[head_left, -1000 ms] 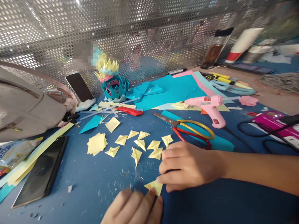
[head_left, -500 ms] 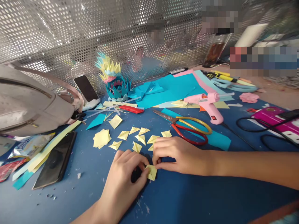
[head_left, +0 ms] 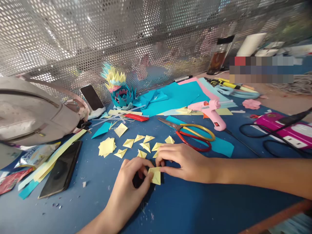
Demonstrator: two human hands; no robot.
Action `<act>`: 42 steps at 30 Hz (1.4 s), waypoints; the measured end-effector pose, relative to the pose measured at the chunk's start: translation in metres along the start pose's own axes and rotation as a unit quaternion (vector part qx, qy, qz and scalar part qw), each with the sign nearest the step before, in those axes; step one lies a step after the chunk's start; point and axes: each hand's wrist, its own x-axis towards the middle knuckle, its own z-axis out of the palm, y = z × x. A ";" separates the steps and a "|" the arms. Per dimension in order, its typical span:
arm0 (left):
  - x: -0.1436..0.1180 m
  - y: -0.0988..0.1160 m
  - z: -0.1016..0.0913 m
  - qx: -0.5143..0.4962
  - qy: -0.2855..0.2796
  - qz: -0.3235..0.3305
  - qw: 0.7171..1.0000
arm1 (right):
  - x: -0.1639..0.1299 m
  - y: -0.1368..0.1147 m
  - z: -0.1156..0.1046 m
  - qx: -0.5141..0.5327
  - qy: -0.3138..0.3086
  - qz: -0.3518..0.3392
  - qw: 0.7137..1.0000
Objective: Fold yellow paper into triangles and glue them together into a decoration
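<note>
A small piece of pale yellow paper sits just below the centre of the frame, over the dark blue table. It looks flat and four-sided, with a faint crease mark near its lower edge. The visible part is almost as wide as it is tall, so no long axis stands out; its upper edge runs nearly level across the frame, its right edge drops almost straight down, and one corner points to the lower right.

The left hand reaches up and rightward from the bottom of the frame, thumb and forefinger bent into a ring, their tips pinching the paper's left side. The right hand comes in from the right edge with the forearm nearly level, fingers curled and thumb stretched leftward to the paper's upper right corner; the fingertips are partly hidden, so I cannot tell whether they grip it too.

Folded yellow pieces lie scattered just above the hands, and the scissors rest above the right hand.
</note>
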 end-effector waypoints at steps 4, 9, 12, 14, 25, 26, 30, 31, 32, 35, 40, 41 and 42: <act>0.000 0.000 0.002 -0.063 0.033 -0.028 0.997 | 0.001 -0.003 0.001 0.036 0.012 0.013 0.999; -0.001 0.000 0.006 -0.103 0.022 -0.032 0.994 | 0.001 -0.001 0.002 0.101 0.018 0.069 0.992; -0.001 0.003 0.008 -0.087 0.009 -0.036 0.995 | 0.001 -0.001 0.001 0.146 0.020 0.090 0.985; -0.001 0.004 0.009 -0.070 0.013 -0.025 0.997 | 0.001 -0.002 0.000 0.156 0.019 0.093 0.983; 0.002 0.002 -0.001 0.052 0.105 0.179 0.977 | 0.002 -0.006 -0.002 0.186 0.004 0.091 0.978; 0.002 0.003 -0.002 0.056 0.103 0.192 0.974 | 0.002 -0.006 -0.002 0.193 0.002 0.092 0.977; 0.003 0.004 -0.003 0.051 0.089 0.179 0.979 | 0.002 -0.006 -0.003 0.208 -0.003 0.092 0.974; 0.003 0.003 -0.002 0.046 0.085 0.164 0.982 | 0.002 -0.006 -0.003 0.208 -0.003 0.093 0.974; 0.004 0.002 -0.002 0.040 0.083 0.145 0.985 | 0.002 -0.006 -0.003 0.207 -0.003 0.095 0.974; 0.004 -0.002 0.001 0.007 0.074 0.083 0.994 | 0.002 -0.005 -0.003 0.203 -0.005 0.100 0.974; 0.004 -0.005 0.003 -0.009 0.075 0.064 0.995 | 0.002 -0.006 -0.003 0.196 -0.009 0.105 0.975; 0.004 -0.005 0.002 -0.004 0.078 0.073 0.994 | 0.003 -0.006 -0.003 0.196 -0.008 0.106 0.975; 0.004 -0.004 0.002 0.000 0.083 0.080 0.993 | 0.003 -0.006 -0.003 0.194 -0.008 0.107 0.975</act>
